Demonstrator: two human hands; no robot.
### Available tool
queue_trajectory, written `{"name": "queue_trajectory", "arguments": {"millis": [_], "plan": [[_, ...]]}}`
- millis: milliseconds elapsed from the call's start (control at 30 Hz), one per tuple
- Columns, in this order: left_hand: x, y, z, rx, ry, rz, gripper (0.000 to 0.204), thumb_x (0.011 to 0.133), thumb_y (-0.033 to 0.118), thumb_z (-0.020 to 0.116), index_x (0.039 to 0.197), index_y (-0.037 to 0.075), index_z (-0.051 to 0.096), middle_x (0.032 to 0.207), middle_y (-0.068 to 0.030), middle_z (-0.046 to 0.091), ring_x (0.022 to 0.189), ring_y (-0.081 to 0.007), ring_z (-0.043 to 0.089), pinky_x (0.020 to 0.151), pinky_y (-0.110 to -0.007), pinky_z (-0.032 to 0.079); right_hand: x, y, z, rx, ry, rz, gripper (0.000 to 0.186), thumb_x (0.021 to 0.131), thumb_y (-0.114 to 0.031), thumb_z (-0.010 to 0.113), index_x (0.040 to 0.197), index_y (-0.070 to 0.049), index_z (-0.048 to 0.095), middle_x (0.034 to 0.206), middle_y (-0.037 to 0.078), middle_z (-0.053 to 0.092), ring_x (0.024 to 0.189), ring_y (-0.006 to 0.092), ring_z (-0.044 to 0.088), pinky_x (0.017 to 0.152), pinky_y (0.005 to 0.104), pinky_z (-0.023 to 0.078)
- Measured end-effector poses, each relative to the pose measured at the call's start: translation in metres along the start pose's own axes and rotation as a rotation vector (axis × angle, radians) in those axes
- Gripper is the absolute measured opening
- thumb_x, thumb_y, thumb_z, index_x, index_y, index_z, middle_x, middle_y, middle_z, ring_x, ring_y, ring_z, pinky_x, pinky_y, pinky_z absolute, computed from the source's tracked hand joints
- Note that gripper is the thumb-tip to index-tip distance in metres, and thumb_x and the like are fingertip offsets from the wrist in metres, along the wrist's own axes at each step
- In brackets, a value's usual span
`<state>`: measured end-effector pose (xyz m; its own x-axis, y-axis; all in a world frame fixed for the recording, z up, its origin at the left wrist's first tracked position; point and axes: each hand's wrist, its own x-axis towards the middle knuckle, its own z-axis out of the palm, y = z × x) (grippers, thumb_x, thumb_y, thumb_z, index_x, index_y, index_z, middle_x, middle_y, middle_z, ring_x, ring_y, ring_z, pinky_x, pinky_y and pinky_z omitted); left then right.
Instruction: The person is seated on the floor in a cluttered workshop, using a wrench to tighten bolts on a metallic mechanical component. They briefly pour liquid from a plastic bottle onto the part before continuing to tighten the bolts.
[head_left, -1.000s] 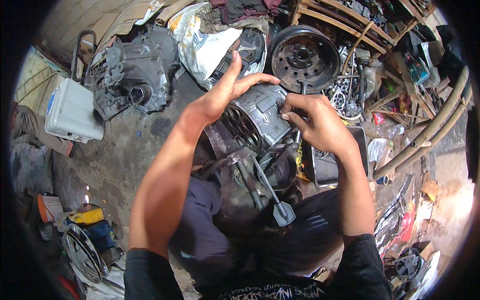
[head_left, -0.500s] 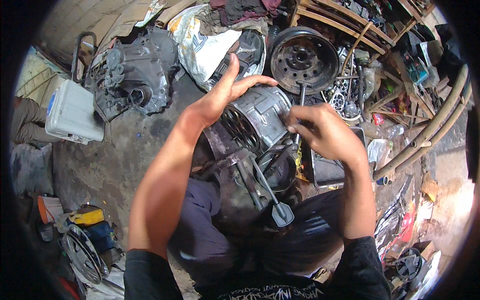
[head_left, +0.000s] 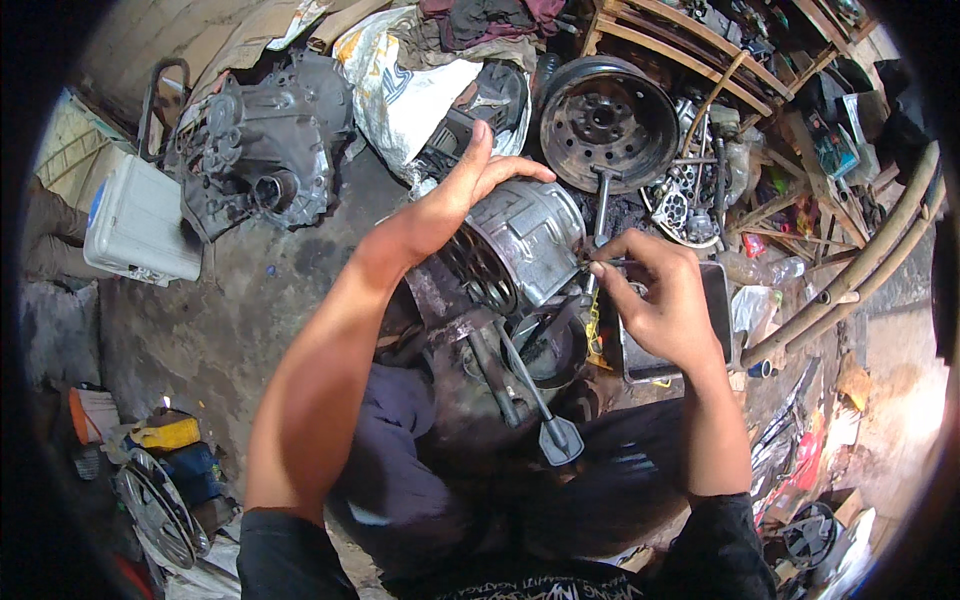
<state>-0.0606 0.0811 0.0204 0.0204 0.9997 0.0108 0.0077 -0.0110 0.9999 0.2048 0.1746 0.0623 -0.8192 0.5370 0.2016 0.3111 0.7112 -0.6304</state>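
Note:
A silver cast-metal housing (head_left: pixel 532 235) lies tilted on its side in front of me, its round slotted end toward the lower left. My left hand (head_left: pixel 450 205) rests along its upper left side, thumb raised and fingers stretched out. At the right edge of the housing, my right hand (head_left: pixel 660 290) has thumb and forefinger pinched together. Whatever is between those fingertips is too small to make out. Under the housing stands a dark metal support with a long bar ending in a flat grey pad (head_left: pixel 561 441). A metal rod (head_left: pixel 603 205) rises just beyond my right fingers.
A black steel wheel rim (head_left: pixel 608 125) sits at the far side, beside a white sack (head_left: pixel 400 95). A larger gearbox casing (head_left: pixel 265 140) and a white box (head_left: pixel 145 220) stand left. Right are a rectangular tray (head_left: pixel 715 310), metal parts and curved wooden poles (head_left: pixel 850 265).
My right hand has shifted slightly down, and its thumb and forefinger now pinch at the housing's edge. My left hand stays on the housing.

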Motion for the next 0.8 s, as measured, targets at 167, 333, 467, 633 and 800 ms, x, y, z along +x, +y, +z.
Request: {"name": "queue_trajectory", "arguments": {"millis": [167, 333, 467, 633, 800], "plan": [[0.0, 0.006, 0.007, 0.06, 0.013, -0.008, 0.1, 0.111, 0.069, -0.003, 0.148, 0.002, 0.061, 0.152, -0.0111, 0.057, 0.15, -0.0233, 0.043, 0.131, -0.037, 0.022, -0.009, -0.004, 0.014, 0.049, 0.09, 0.012, 0.01, 0.091, -0.003, 0.075, 0.101, 0.0, 0.073, 0.082, 0.018, 0.071, 0.066, 0.0309, 0.067, 0.064, 0.0395, 0.053], [0.0, 0.002, 0.005, 0.109, 0.04, -0.034, 0.096, 0.112, 0.065, -0.004, 0.147, 0.004, 0.062, 0.15, -0.0107, 0.058, 0.15, -0.0249, 0.043, 0.132, -0.037, 0.022, -0.013, 0.008, 0.033, -0.063, 0.182, -0.088, 0.01, 0.09, -0.002, 0.076, 0.098, 0.0, 0.07, 0.081, 0.019, 0.07, 0.07, 0.0357, 0.071, 0.065, 0.0424, 0.055], [0.002, -0.003, 0.005, 0.182, 0.041, 0.006, 0.095, 0.113, 0.064, -0.003, 0.147, 0.004, 0.062, 0.15, -0.0108, 0.058, 0.15, -0.0257, 0.043, 0.132, -0.037, 0.023, -0.024, -0.008, 0.04, 0.007, 0.124, -0.222, 0.013, 0.087, 0.0, 0.077, 0.096, 0.0, 0.069, 0.08, 0.019, 0.07, 0.072, 0.0393, 0.071, 0.065, 0.0447, 0.056], [0.0, -0.002, 0.006, 0.11, 0.034, -0.007, 0.094, 0.113, 0.064, -0.003, 0.146, 0.004, 0.062, 0.149, -0.0105, 0.059, 0.148, -0.025, 0.045, 0.13, -0.038, 0.025, -0.013, 0.004, 0.032, -0.033, 0.122, -0.03, 0.016, 0.086, -0.001, 0.078, 0.099, 0.0, 0.07, 0.078, 0.017, 0.069, 0.069, 0.0367, 0.072, 0.063, 0.0447, 0.056], [0.0, 0.0, 0.005, 0.198, 0.047, 0.022, 0.093, 0.113, 0.064, -0.003, 0.145, 0.005, 0.062, 0.147, -0.01, 0.059, 0.146, -0.0243, 0.047, 0.129, -0.038, 0.026, -0.021, -0.02, 0.038, -0.016, 0.054, -0.192, 0.014, 0.086, -0.001, 0.077, 0.097, -0.001, 0.069, 0.075, 0.018, 0.067, 0.066, 0.0376, 0.07, 0.061, 0.0456, 0.054]]}}
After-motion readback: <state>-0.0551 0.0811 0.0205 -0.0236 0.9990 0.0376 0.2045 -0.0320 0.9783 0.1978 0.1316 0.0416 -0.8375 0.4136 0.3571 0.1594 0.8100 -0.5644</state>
